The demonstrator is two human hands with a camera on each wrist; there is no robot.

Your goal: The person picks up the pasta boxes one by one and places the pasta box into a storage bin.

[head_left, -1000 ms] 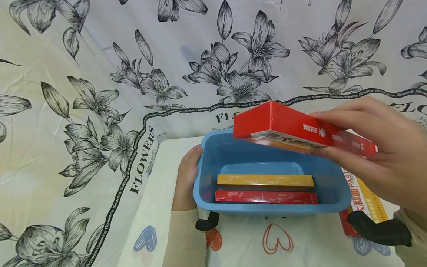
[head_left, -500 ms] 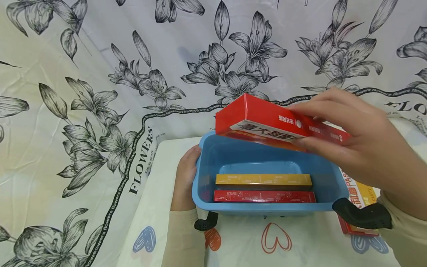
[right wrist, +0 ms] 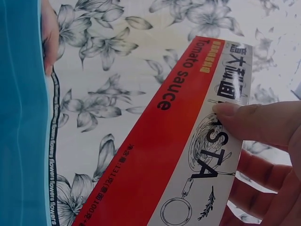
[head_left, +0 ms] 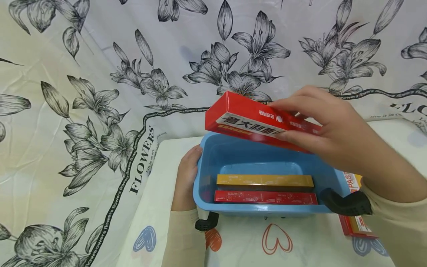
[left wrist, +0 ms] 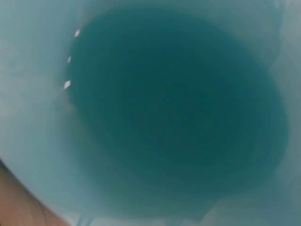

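My right hand pinches a red pasta box, thumb on its pale printed face and fingers behind. The box is raised and tilted over the far side of a blue plastic bin. "Tomato sauce" and "PASTA" show on this box in the right wrist view. My left hand holds the bin's left end, fingertips right at the rim. Its wrist view is filled by the blue bin wall. Inside the bin, a yellow box and a red box stand on edge, side by side along the near wall.
Right of the bin, more pasta boxes lie on the table, partly covered by my right forearm. The table has a pale cloth printed with hearts. Behind it hangs a white flower-patterned sheet.
My right hand has carried the red pasta box leftward and slightly up over the bin, turning its printed face more into view. The left hand and the bin have stayed in place.
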